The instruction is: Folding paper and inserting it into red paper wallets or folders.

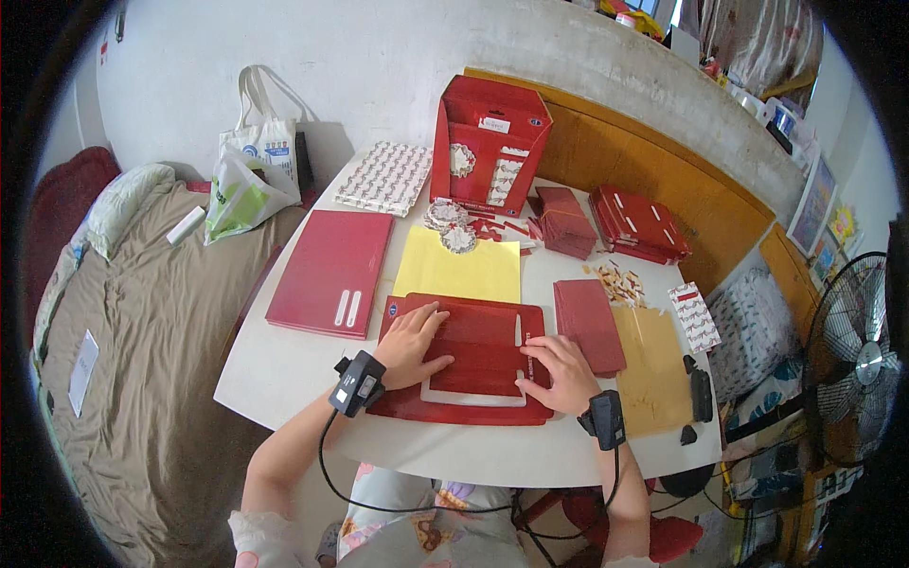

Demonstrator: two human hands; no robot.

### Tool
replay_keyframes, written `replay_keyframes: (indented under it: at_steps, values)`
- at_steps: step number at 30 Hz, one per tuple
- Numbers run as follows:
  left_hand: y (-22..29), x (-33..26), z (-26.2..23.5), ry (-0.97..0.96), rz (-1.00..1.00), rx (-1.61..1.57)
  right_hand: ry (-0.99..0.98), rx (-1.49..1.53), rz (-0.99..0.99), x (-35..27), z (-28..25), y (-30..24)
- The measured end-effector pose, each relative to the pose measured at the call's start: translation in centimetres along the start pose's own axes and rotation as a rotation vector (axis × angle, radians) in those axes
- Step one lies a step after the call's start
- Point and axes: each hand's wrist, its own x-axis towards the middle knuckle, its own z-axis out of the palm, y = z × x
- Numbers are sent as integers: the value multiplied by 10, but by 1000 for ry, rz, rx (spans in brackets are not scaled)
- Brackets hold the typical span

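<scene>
A flat red cardboard piece [454, 410] with a large cut-out lies on the table in front of me. Within the cut-out sits a darker red sheet [464, 364], and white shows along its lower and right edges. My left hand [409, 347] rests on the left side of this sheet, fingers spread and thumb pointing right. At the right edge of the cut-out, my right hand [561, 375] touches the cardboard with bent fingers, its thumb apart from them. Just beyond lies a yellow sheet [459, 265], partly under the cardboard.
Dark red folders [329, 270] lie left on the white table [312, 379]. An upright red display box [492, 142] stands behind, near patterned sheets [385, 177] and white cut-outs [454, 227]. Red card stacks [587, 322] and a tan sheet [653, 379] lie right. A fan [857, 364] stands farther right.
</scene>
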Motion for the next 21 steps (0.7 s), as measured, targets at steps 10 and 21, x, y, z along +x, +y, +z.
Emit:
replay_keyframes:
  at_steps: [10, 21]
  values:
    - [-3, 28, 6, 5, 77, 163, -65, -73, 159, 20, 33, 19]
    - [8, 20, 20, 149, 299, 139, 25, -117, 60, 21, 45, 12]
